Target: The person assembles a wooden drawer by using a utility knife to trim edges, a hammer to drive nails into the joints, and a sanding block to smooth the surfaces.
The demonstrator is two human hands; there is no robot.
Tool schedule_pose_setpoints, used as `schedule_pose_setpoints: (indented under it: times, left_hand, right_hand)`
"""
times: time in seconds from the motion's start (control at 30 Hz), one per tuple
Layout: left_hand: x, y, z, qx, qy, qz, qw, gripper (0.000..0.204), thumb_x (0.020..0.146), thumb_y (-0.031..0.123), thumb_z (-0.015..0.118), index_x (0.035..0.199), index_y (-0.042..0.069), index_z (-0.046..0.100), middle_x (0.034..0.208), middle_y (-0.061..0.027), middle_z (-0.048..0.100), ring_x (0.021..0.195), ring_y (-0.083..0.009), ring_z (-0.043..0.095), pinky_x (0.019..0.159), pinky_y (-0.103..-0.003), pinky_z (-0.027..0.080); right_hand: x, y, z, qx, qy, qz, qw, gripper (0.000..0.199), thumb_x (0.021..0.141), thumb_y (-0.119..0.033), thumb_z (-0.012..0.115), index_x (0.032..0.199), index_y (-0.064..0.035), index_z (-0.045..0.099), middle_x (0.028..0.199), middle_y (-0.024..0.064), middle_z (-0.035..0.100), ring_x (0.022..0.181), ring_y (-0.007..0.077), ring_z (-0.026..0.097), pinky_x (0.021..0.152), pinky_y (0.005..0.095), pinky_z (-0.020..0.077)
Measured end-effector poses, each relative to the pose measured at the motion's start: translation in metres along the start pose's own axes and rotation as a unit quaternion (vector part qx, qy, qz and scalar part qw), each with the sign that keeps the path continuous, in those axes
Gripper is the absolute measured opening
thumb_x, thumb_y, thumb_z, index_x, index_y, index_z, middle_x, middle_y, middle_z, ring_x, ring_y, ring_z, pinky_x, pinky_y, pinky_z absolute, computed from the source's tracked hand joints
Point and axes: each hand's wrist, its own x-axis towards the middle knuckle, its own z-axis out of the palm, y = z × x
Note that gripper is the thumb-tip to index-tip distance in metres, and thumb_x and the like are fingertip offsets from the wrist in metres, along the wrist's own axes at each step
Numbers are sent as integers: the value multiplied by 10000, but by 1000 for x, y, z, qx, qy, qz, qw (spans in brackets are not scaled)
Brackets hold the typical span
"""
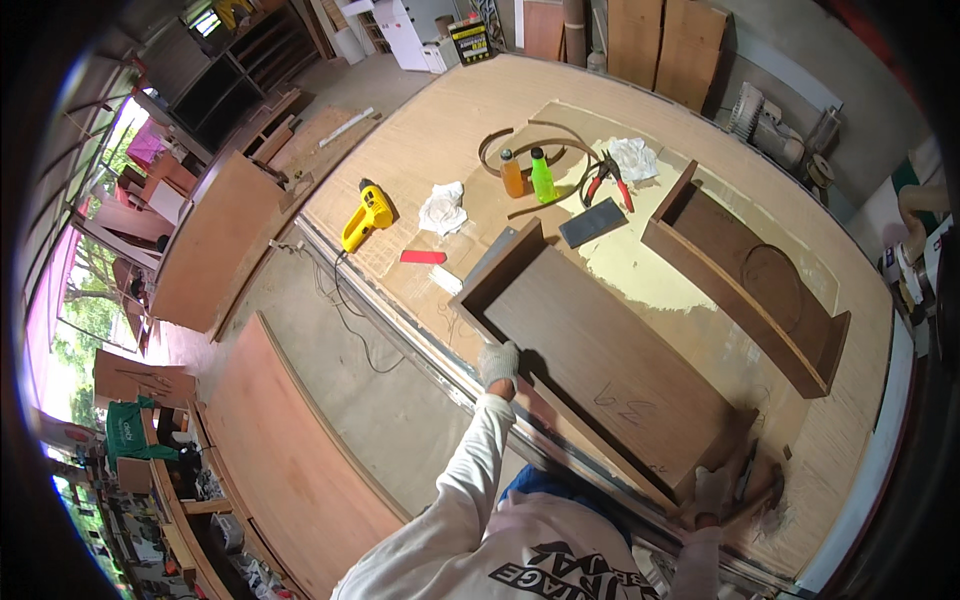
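A brown wooden drawer-like box [610, 350] with raised edges and pencil marks on its flat panel lies across the near part of the worktable. My left hand [497, 367], in a pale knit glove, grips its near long edge toward the left end. At the near right corner my gloved right hand [710, 490] is closed on the box, its fingers partly in shadow. Just beyond that hand lie dark tools [745, 475], whose kind I cannot make out. A second brown box [750, 280] with a curved side rests farther right.
On the table are a yellow heat gun [367, 215], orange bottle [512, 174], green bottle [542, 176], red-handled pliers [608, 182], dark flat block [593, 223], crumpled white cloth [442, 208] and brown edging strips [535, 137]. A cable [350, 310] hangs off the left edge. Large panels [280, 450] stand left.
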Motion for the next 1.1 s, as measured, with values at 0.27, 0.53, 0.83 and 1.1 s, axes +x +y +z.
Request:
schedule_pose_setpoints:
  times: [0.27,0.53,0.83,1.1]
  left_hand:
    - [44,18,-10,41,32,56,997,674,1026,535,471,1101,-101,684,1065,-388,691,1094,-518,673,966,-573,515]
    - [97,28,-30,-94,-53,15,994,753,1027,590,495,1294,-103,620,1131,-316,722,1118,-480,680,954,-525,513]
    - [-13,-16,38,-18,102,127,986,890,1029,515,569,1597,-86,241,1596,-346,355,1496,-452,356,1221,-460,311]
    - [-224,-69,84,236,-86,549,797,820,1026,581,479,1613,22,357,1716,-243,200,1590,-500,64,1241,-693,-16]
  right_hand:
    - [-28,-33,1,0,65,24,998,487,883,-246,658,1079,198,620,1003,402,679,964,513,682,839,559,499]
    - [-9,1,23,38,16,57,998,494,978,-281,601,1206,155,554,1143,406,640,1101,536,625,914,550,467]
    - [-38,-54,3,110,129,24,985,579,1032,-293,582,1437,99,447,1333,377,598,1247,515,582,1051,510,471]
    - [-31,-33,21,114,205,-47,971,709,1028,-348,635,1549,44,356,1502,329,481,1388,473,481,1156,492,404]
